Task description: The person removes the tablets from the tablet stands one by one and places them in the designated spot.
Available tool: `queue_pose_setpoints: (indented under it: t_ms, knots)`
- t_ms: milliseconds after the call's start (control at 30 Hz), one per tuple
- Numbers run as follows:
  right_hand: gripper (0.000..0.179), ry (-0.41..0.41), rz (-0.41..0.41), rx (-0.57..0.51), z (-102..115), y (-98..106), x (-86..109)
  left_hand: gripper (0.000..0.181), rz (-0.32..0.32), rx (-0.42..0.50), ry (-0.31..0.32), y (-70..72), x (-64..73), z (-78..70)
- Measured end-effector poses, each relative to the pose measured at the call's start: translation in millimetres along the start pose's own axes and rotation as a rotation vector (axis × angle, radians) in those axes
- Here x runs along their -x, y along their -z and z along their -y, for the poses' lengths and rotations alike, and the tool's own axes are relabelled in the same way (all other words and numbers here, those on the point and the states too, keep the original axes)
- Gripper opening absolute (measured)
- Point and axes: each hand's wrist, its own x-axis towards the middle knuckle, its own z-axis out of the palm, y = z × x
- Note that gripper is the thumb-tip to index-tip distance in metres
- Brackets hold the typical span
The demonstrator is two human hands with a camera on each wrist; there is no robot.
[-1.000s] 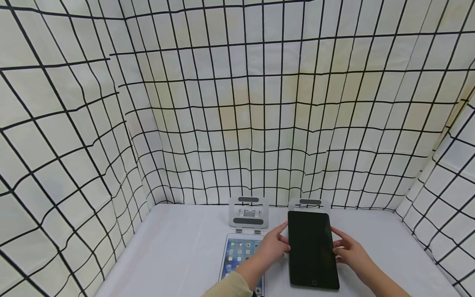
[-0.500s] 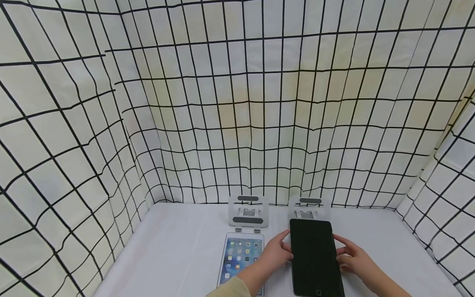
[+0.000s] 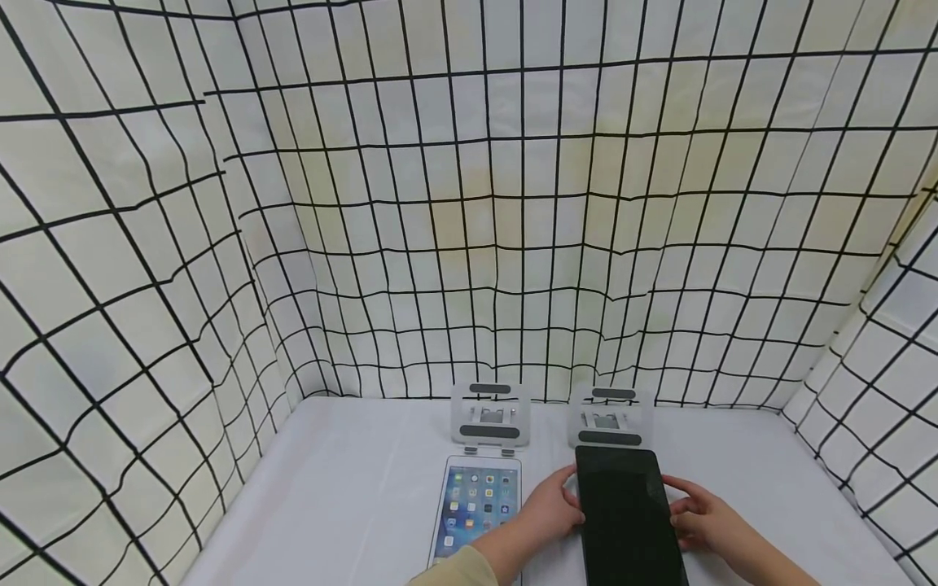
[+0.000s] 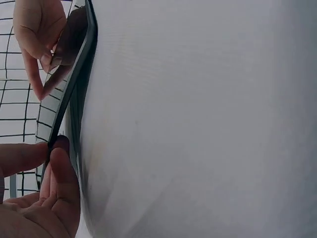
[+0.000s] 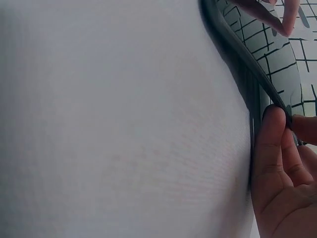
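Observation:
Both hands hold a black tablet (image 3: 628,513) with a dark, glossy screen. My left hand (image 3: 553,509) pinches its left edge between thumb and fingers; my right hand (image 3: 707,521) pinches the right edge. The tablet's near end runs out of the head view. In the left wrist view the tablet's edge (image 4: 74,84) stands tilted above the white surface, with the left hand (image 4: 47,198) gripping it. From the right wrist, fingers of the right hand (image 5: 285,183) hold the dark rim (image 5: 247,57). Left of the left forearm lies a white tablet (image 3: 476,505) showing app icons, partly covered by that arm.
Two pale folding tablet stands with grey pads are at the back: a left stand (image 3: 490,415) behind the white tablet, a right stand (image 3: 611,417) behind the black one. A white cloth-covered table (image 3: 337,488) meets white walls (image 3: 542,244) with a black grid.
Both hands have drawn the black tablet toward me and slightly right, uncovering more of the right stand. The white tablet stays in place.

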Motion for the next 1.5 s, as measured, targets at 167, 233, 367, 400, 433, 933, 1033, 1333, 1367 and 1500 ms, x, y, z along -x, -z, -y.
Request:
queue_pose_setpoints:
  t_ms: [167,233,367,400,433,933,1033,1333,1367,1500]
  knots:
    - [0.071,-0.022,0.003,-0.009,-0.3,0.4,1.4,0.075,0.023,-0.013,0.021,-1.4,0.7,0.1]
    - [0.07,-0.026,0.01,-0.012,-0.1,0.4,1.9,0.074,0.03,-0.012,0.034,-2.4,1.0,1.3]
    - [0.07,-0.025,0.023,-0.015,-0.2,0.2,3.1,0.073,0.035,0.002,0.051,-4.5,2.9,2.2]
    - [0.07,-0.025,0.026,-0.015,-0.4,0.2,3.2,0.072,0.037,0.006,0.059,-4.9,3.4,2.0]
    - [0.07,-0.029,0.026,-0.016,-0.7,0.2,3.1,0.072,0.039,0.008,0.066,-5.2,4.0,1.6]
    - [0.066,-0.065,0.016,0.027,0.9,-1.6,4.0,0.067,0.095,0.047,0.152,-3.6,5.3,-3.4]
    - [0.065,-0.077,-0.003,0.046,2.6,-2.2,4.4,0.065,0.12,0.048,0.177,-2.3,5.5,-6.1]
    - [0.067,-0.073,0.024,0.047,3.1,0.9,6.4,0.062,0.155,0.059,0.231,-0.1,5.3,-11.4]
    - [0.067,-0.066,0.033,0.045,2.9,1.6,6.5,0.061,0.158,0.059,0.237,-0.1,4.8,-11.3]
    - [0.068,-0.05,0.051,0.045,3.0,3.4,6.4,0.061,0.166,0.044,0.252,-0.7,2.2,-10.6]
